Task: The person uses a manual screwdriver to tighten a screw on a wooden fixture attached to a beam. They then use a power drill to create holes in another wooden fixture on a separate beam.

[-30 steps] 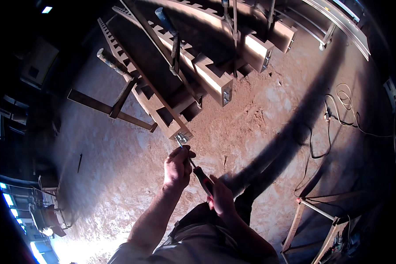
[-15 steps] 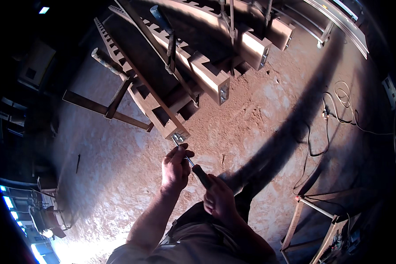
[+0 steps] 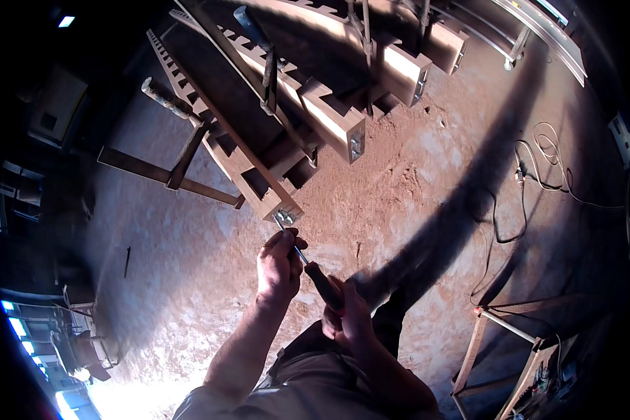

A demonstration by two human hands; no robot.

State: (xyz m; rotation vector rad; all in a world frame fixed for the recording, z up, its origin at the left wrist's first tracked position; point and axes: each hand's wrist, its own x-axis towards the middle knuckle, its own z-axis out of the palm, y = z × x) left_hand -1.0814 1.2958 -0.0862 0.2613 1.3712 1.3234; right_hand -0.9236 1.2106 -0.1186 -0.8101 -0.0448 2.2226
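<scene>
My right hand (image 3: 348, 315) is wrapped round the dark handle of a screwdriver (image 3: 323, 285). Its thin shaft runs up and left through the closed fingers of my left hand (image 3: 280, 262), which steady it near the tip. The tip meets a shiny metal fitting (image 3: 285, 218) set in the end face of a notched wooden beam (image 3: 255, 183). My fingers partly cover the shaft. A bar clamp with a worn wooden handle (image 3: 166, 98) grips this beam from the left.
More notched beams (image 3: 336, 126) lie to the right, with similar metal fittings in their ends. A blue-handled clamp (image 3: 254, 28) stands among them. Sawdust covers the floor (image 3: 371, 210). A cable (image 3: 525, 210) lies at right, near a wooden frame (image 3: 472, 350).
My right hand has slid slightly down the screwdriver handle and its fingers have shifted. My left hand and the screwdriver tip stay at the fitting.
</scene>
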